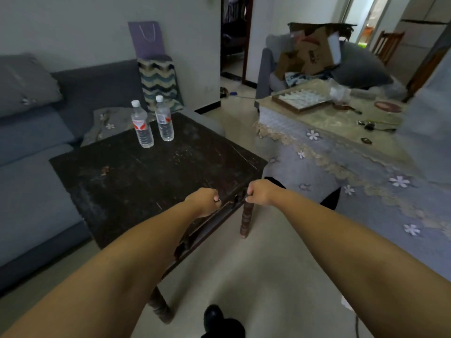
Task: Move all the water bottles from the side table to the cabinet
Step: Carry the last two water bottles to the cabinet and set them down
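- While both your left hand and right hand hover fisted and empty, 2 water bottles stand at the side table's far edge.
- Reaching hastily could topple 1 against the other.

Dark wooden side table, worn, scratched top, turned legs. 2 clear water bottles w/ white caps stand upright near its far edge, just beside each other, not touching: left bottle has a red-and-white label, right bottle a white label w/ blue print. Small brown scrap lies on the top near the left edge, well apart from the bottles. Table stands on pale floor, left edge along a grey sofa.
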`<control>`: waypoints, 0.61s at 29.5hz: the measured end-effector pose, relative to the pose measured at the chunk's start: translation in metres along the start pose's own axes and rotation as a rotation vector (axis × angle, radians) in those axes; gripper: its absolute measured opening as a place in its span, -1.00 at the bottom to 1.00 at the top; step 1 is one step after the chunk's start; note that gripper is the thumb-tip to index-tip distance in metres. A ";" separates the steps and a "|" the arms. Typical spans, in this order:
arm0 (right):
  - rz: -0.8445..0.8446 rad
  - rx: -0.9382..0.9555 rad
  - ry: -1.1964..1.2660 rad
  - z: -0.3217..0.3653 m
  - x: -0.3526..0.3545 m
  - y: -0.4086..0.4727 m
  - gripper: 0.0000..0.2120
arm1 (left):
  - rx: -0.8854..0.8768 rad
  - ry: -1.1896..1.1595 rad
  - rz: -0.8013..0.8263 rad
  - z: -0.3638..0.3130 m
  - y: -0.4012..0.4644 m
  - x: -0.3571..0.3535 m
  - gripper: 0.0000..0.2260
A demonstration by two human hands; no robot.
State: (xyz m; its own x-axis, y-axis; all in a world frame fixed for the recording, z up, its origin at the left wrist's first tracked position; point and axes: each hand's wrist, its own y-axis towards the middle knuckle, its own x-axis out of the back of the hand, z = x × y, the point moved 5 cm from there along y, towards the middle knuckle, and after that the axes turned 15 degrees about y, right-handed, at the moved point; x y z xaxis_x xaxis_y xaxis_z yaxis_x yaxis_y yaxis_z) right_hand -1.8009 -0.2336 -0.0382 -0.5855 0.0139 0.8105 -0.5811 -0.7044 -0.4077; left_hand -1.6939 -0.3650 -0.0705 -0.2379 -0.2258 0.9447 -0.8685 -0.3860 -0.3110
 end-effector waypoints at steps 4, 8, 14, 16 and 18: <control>0.028 0.037 0.003 0.017 0.035 0.083 -0.63 | 0.067 -0.013 -0.025 0.045 0.070 0.032 -0.74; 0.023 0.075 0.020 0.038 0.070 0.151 -0.63 | 0.128 -0.052 -0.066 0.083 0.125 0.073 -0.74; 0.117 0.099 -0.015 0.060 0.085 0.229 -0.62 | 0.219 -0.163 -0.093 0.122 0.174 0.087 -0.76; 0.147 0.145 -0.042 0.075 0.091 0.268 -0.62 | 0.273 -0.198 -0.093 0.144 0.195 0.090 -0.75; 0.176 0.204 -0.083 0.092 0.094 0.304 -0.62 | 0.333 -0.223 -0.090 0.167 0.212 0.091 -0.75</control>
State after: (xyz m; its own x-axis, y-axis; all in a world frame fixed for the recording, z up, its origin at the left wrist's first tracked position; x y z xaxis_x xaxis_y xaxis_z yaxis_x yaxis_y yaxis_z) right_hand -1.9805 -0.5117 -0.0466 -0.6141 -0.1733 0.7700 -0.3441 -0.8192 -0.4588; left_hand -1.8270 -0.6162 -0.0681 -0.0360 -0.3521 0.9353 -0.6844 -0.6733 -0.2798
